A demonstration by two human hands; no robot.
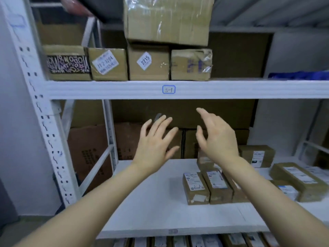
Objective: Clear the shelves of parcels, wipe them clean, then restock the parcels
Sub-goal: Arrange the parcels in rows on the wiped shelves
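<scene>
Nearest the viewer, at the bottom edge, a row of labelled parcels point(178, 241) stands on the lowest level, cut off by the frame. Above it runs the middle shelf point(151, 202): its left half is bare white board, and its parcels are all on the right half. Three small parcels point(195, 188) stand on edge side by side, long axes running front to back, and a long parcel point(299, 179) lies flat well to their right.

Both hands are raised over this shelf with fingers spread and straight, holding nothing. The left hand point(156, 145) hovers above the bare board. The right hand point(217, 138) hovers above and just behind the small parcels, which lie below its palm, toward the wrist rather than the fingertips. A further parcel point(256, 155) sits just beyond its wrist, to the right.

The right hand is therefore the nearer one to any parcel on this level, and reaching one would call for a downward turn of the fingers.

Large brown cartons point(128, 139) close off the back. Farthest and highest, the upper shelf point(124, 90) carries a row of boxes point(147, 63), well above both sets of fingertips. Motion blur leaves it unclear which level the hands are aimed at.
</scene>
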